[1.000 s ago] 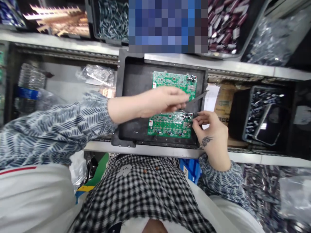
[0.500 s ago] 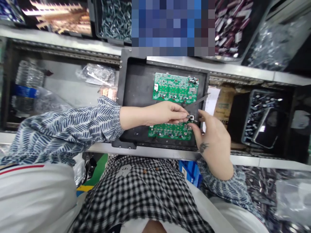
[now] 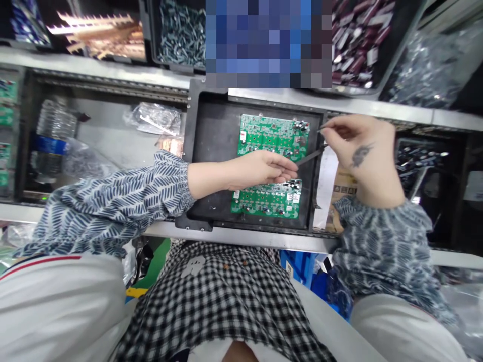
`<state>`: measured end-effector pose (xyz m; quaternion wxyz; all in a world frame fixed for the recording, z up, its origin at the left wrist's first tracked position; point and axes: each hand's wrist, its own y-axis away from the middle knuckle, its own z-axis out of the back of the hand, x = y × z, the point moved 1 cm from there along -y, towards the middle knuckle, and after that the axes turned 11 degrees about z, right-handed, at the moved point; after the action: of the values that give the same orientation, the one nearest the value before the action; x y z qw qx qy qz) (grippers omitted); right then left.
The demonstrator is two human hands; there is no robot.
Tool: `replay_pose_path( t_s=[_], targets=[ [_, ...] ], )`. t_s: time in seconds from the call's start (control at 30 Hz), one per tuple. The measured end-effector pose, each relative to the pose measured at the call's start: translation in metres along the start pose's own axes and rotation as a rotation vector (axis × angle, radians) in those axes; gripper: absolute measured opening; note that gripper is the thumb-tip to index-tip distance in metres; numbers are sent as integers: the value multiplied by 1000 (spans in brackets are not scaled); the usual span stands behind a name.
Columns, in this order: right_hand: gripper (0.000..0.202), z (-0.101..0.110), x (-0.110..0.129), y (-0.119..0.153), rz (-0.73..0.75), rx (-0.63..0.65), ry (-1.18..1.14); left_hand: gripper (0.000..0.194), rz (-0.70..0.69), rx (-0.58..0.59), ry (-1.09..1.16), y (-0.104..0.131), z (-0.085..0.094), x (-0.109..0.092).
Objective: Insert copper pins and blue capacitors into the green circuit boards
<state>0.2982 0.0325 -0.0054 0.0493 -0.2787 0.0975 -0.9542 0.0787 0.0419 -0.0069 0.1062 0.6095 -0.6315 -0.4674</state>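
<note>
My left hand (image 3: pixel 260 168) hovers across the gap between two green circuit boards, its fingers loosely stretched toward the right. The upper circuit board (image 3: pixel 273 131) and the lower circuit board (image 3: pixel 264 203) lie flat in a black tray (image 3: pixel 215 130), and the hand covers part of both. Close to my left fingertips runs a thin dark strip (image 3: pixel 311 156), slanting up to the tray's right side; whether the hand touches it I cannot tell. My right hand (image 3: pixel 358 146) is above the tray's right edge, thumb and fingers pinched at a small dark bit too small to name.
Bins behind hold green-grey small parts (image 3: pixel 181 32), copper-coloured strips (image 3: pixel 105 35) and dark red parts (image 3: pixel 358 40). Left of the tray are a plastic bottle (image 3: pixel 53 133) and a clear bag (image 3: pixel 156 118). A metal rail (image 3: pixel 241 239) runs along the front.
My right hand has moved up and right, away from the lower board, and its fingers have closed to a pinch. My left fingers have loosened from a pinch, uncovering dark components on the lower board.
</note>
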Motion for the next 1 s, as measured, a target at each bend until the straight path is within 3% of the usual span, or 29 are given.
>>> replay_pose_path(
  t_s=[0.13,0.33,0.43,0.53,0.7,0.9,1.0],
  targets=[
    [11,-11,-22,-21,-20,97,45,20,-4,27,-67,1,2,-1],
    [12,-15,-20,-19,32,126,105,28,-135,26,-227,-1,6,0],
    [13,-14,-20,-20,17,144,107,22,-190,1,-224,-2,6,-1],
    [15,-13,-19,-21,29,160,105,10,-179,8,-232,-1,6,-2],
    [13,-15,-19,-22,9,135,92,7,-127,-8,-180,-1,6,-1],
    [12,-12,-26,-27,88,256,154,19,-139,-68,-154,-4,6,-1],
    [18,-4,-15,-17,164,259,186,20,-141,-71,-153,-3,7,-2]
  ],
)
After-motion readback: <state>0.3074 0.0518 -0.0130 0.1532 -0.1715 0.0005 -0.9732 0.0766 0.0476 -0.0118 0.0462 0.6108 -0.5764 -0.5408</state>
